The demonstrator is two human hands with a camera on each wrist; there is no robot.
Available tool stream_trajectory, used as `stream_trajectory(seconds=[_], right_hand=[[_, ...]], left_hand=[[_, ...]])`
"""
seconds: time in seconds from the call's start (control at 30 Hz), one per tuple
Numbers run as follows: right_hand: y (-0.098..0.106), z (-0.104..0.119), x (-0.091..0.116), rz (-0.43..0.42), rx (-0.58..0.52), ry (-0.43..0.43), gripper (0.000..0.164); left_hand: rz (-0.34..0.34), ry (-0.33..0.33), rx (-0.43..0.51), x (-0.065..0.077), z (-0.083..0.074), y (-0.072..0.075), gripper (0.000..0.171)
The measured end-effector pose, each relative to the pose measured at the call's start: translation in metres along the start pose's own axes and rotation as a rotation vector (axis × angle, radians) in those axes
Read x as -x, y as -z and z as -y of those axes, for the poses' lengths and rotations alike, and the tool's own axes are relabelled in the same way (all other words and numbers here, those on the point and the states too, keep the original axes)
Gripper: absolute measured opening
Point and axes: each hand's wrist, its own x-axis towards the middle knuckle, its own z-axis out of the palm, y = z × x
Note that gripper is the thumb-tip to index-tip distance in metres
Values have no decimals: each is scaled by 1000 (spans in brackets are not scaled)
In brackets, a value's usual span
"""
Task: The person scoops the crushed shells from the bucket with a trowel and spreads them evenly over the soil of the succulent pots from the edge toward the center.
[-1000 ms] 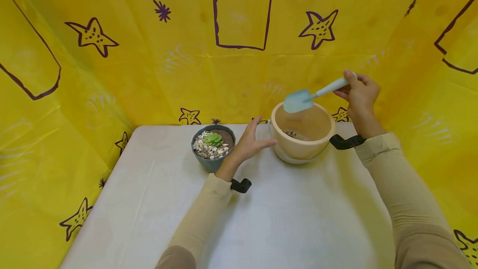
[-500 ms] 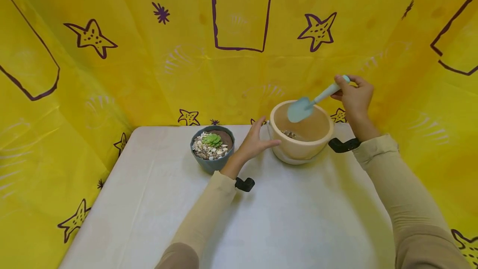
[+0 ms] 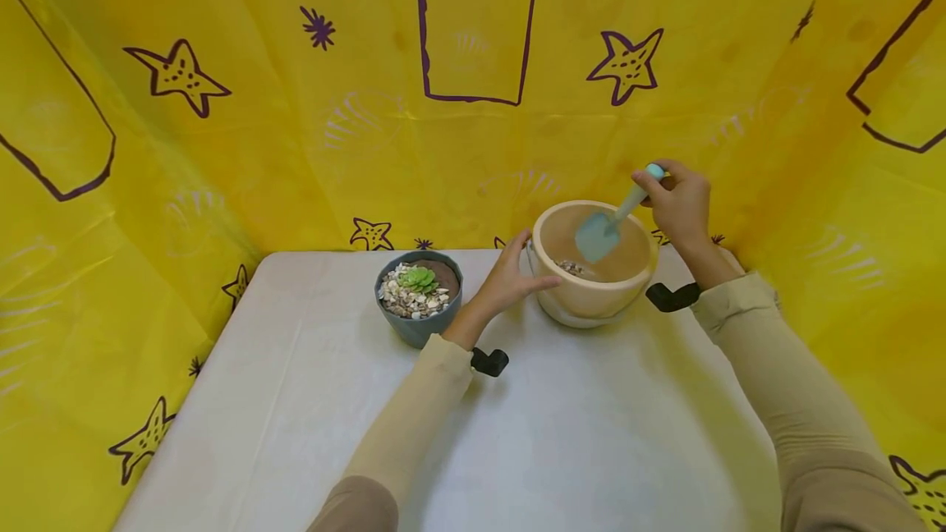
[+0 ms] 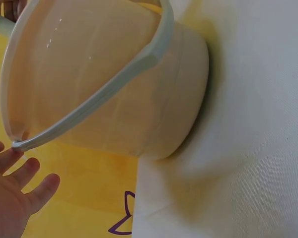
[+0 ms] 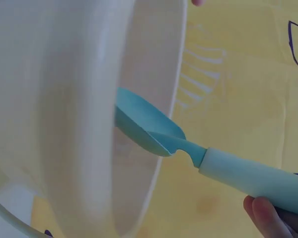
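Note:
My right hand [image 3: 681, 204] holds a light blue garden trowel [image 3: 600, 236] by its handle, and the blade dips into a cream bucket [image 3: 587, 306]. In the right wrist view the trowel blade [image 5: 149, 124] slants past the bucket's rim, its tip hidden inside. My left hand [image 3: 508, 279] is at the bucket's left side, fingers and thumb spread along the rim. From the left wrist, the fingers [image 4: 42, 191] look straight, close to where the bucket's pale handle [image 4: 99, 101] joins the rim. A few small pebbles [image 3: 573, 268] lie at the bucket's bottom.
Left of the bucket stands a grey-blue pot [image 3: 423, 330] holding a green succulent [image 3: 417, 279], pale pebbles and brown soil. Both rest near the back edge of a white-covered table [image 3: 562, 433]. Yellow patterned cloth [image 3: 473, 154] encloses the back and sides.
My right hand has moved left and slightly down, lowering the trowel blade from above the rim into the bucket and tilting it steeper. My left hand has shifted slightly right, closer against the bucket.

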Motion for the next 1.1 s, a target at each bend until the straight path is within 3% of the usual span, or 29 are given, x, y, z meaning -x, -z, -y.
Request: stream_trajectory(seconds=[0.47,0.7,1.1], right_hand=[[-12,-19,8,135,225,158,32],[-16,-27,13,168,356,286,22],[-25,-39,17,256,439,379,19]], left_hand=[[-7,37,-70,-6,0,-4,103],[-12,67,-71,-10,2,-6,102],[0,92,-67,-12,2,-9,108]])
